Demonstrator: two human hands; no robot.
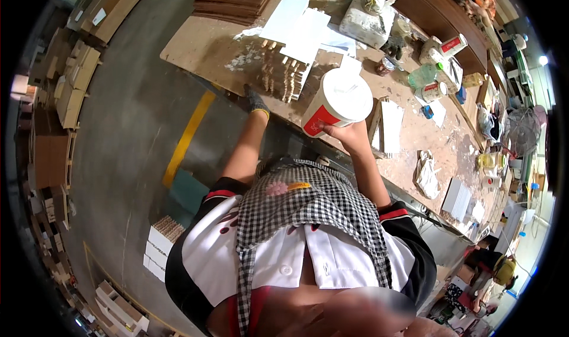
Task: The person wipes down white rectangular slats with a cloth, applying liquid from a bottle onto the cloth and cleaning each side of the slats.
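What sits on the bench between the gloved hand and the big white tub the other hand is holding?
In the head view, a batch of small wooden pieces with dowel pegs lies between the gloved left hand and the white tub that the right hand grips, on the workbench.

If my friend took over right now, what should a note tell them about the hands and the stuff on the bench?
Left hand: in a dark glove, resting on the near edge of the workbench, beside the row of small wooden pieces with pegs.
Right hand: bare, gripping the big white tub with a red label at its lower side, tilted over the bench.
White panels lie just behind the wooden pieces.
Done: pieces are lined up, tub is in hand.
Left: whether anything has been put on the pieces cannot be told.
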